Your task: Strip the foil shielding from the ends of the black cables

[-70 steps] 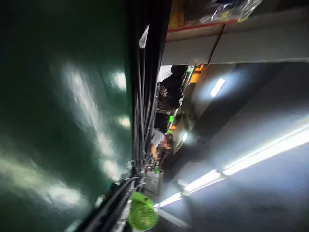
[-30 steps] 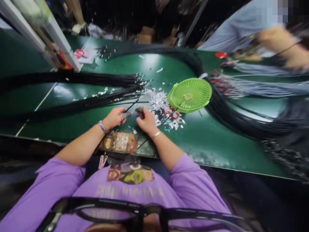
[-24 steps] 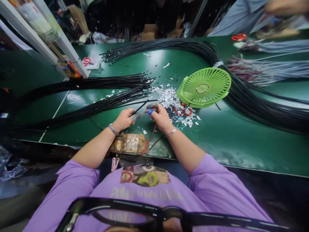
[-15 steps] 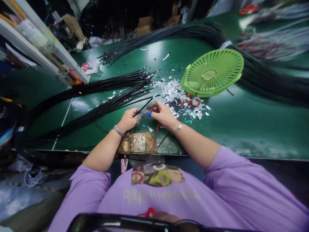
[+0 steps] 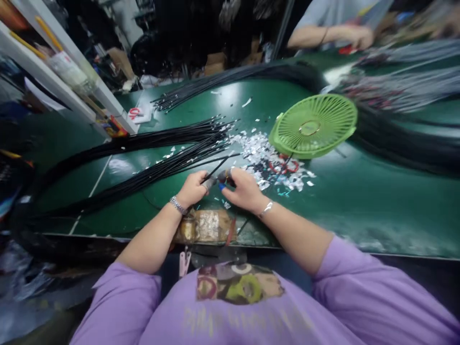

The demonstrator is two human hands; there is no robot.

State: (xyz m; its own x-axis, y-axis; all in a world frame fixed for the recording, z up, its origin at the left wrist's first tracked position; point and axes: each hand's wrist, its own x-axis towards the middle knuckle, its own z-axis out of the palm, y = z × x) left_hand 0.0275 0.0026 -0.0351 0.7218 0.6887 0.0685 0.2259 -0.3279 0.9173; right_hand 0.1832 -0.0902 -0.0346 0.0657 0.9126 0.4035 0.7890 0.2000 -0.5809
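My left hand (image 5: 195, 189) is closed on a black cable (image 5: 218, 166), pinching it near one end while its length slants up and right. Close beside it, my right hand (image 5: 244, 189) has its fingers curled in, with dark covers on fingertips and blue tape on the thumb. Whatever lies between the right fingers is too small and hidden to name. Just beyond both hands, a bundle of black cables (image 5: 161, 170) lies with its cut ends toward a pile of silvery scraps (image 5: 257, 148).
A green fan (image 5: 314, 125) stands right of the scraps, with red-handled scissors (image 5: 287, 165) at its base. A cardboard-covered block (image 5: 208, 225) sits at the table's front edge. Another person's hand (image 5: 359, 37) works at the far right. A white post (image 5: 104, 91) rises at left.
The whole scene sits lower in the picture as the head view shifts. My right fingers are curled more tightly beside the left. Another person's arm has come into view at top right.
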